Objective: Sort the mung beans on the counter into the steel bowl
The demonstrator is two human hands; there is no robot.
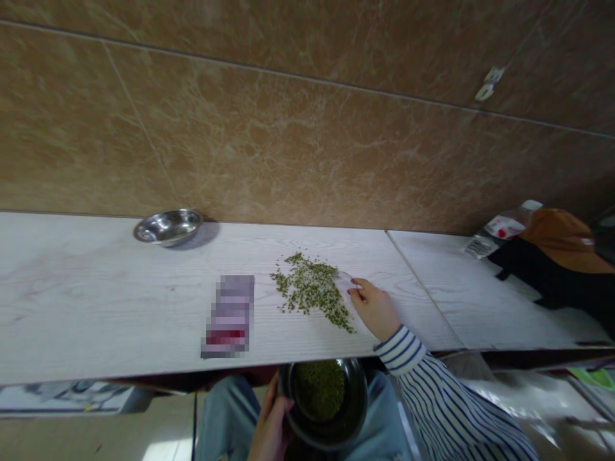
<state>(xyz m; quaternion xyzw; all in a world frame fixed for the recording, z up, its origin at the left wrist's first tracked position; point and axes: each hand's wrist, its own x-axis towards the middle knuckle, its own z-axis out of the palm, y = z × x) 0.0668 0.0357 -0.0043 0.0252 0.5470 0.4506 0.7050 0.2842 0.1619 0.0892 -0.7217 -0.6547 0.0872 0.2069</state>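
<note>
Small green bits [307,287], like dried seeds or peppercorns, lie loosely spread on the white wood-grain table. At their right edge my right hand [376,310] pinches a thin, clear, flat piece [344,282], perhaps plastic, its exact kind not clear. Below the table's front edge, over my lap, my left hand [272,419] grips the left rim of a deep metal bowl [355,419]. More of the green bits lie inside this bowl. The fingers under the bowl are partly hidden.
A shallow metal bowl [168,228] stands at the back left by the tiled wall. Left of the green bits lies a blurred-out phone-shaped object [229,314]. A clear bottle [502,228] and a brown-and-black cap or cloth [560,240] lie at the right.
</note>
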